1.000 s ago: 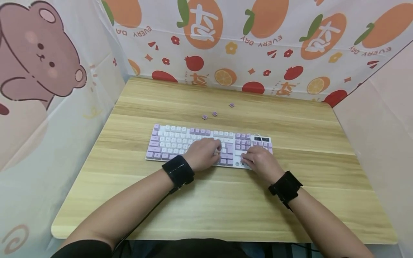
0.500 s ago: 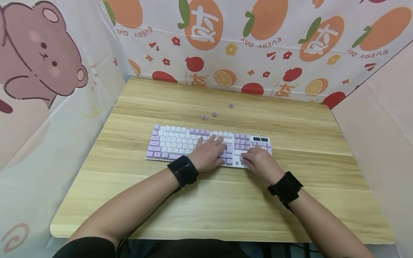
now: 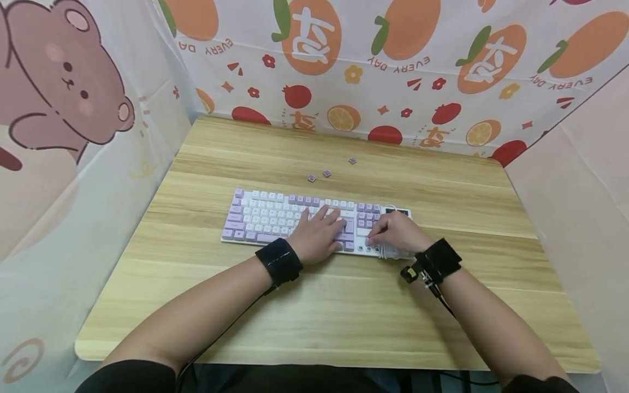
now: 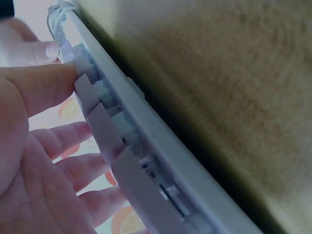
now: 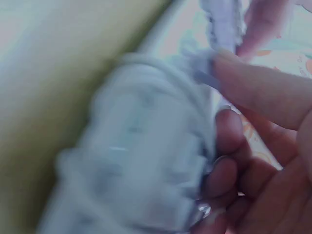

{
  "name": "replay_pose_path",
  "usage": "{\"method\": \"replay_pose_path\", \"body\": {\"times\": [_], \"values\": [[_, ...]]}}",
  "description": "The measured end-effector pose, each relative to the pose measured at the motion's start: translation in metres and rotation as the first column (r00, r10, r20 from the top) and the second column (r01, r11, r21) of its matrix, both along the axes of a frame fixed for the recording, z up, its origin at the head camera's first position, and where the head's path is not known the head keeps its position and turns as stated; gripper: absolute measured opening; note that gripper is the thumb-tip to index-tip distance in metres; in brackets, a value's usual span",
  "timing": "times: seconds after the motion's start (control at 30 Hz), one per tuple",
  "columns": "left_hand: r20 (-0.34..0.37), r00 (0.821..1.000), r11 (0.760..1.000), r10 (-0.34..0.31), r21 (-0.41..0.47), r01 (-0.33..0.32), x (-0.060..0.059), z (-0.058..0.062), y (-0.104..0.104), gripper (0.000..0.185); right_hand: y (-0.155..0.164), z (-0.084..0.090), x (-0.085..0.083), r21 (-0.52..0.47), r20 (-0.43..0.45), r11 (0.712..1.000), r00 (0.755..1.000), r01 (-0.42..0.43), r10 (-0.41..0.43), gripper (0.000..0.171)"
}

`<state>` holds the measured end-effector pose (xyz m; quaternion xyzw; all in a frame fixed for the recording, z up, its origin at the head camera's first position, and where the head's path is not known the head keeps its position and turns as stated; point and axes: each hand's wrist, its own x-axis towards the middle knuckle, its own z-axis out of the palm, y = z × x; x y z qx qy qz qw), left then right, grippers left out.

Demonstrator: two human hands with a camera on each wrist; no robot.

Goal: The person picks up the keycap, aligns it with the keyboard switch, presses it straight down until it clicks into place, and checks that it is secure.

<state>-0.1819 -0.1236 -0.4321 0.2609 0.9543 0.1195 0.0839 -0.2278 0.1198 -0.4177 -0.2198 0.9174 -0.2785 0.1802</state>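
Keyboard [image 3: 275, 215], white and lilac, lies flat across the middle of the wooden counter [image 3: 344, 316]. Left hand [image 3: 319, 234] rests on the keys right of centre, fingers spread and nearly straight; grip slack, holding nothing. Right hand [image 3: 398, 232] sits over the keyboard's right end, fingers curled around a coiled white cable [image 3: 388, 252] at the front edge, though the right wrist view is blurred. Three loose lilac keycaps [image 3: 326, 173] lie on the counter behind the keyboard, well apart from both hands
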Motion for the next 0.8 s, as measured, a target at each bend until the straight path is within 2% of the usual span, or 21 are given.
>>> {"method": "replay_pose_path", "body": {"times": [0.13, 0.27, 0.37, 0.57, 0.8], "values": [[0.0, 1.0, 1.0, 0.001, 0.007, -0.001, 0.002, -0.001, 0.001, 0.06, -0.003, 0.009, -0.012, 0.065, 0.135, 0.998, 0.99, 0.027, -0.036, 0.009], [0.0, 1.0, 1.0, -0.008, -0.004, 0.008, 0.002, -0.001, 0.002, 0.06, -0.004, 0.013, -0.018, 0.098, 0.196, 0.995, 0.98, -0.011, -0.009, 0.009], [-0.005, 1.0, 1.0, -0.01, -0.016, 0.01, 0.002, 0.001, 0.002, 0.06, -0.005, 0.014, -0.02, 0.098, 0.204, 0.994, 0.979, -0.041, 0.02, 0.008], [0.008, 1.0, 1.0, -0.016, -0.018, 0.016, 0.003, 0.002, 0.001, 0.06, -0.004, 0.012, -0.019, 0.087, 0.204, 0.995, 0.979, -0.037, 0.019, 0.008], [-0.029, 0.999, 0.999, -0.03, -0.045, 0.029, 0.005, 0.001, 0.0, 0.06, -0.009, 0.014, -0.018, 0.155, 0.11, 0.988, 0.994, -0.026, 0.009, 0.037]]}}
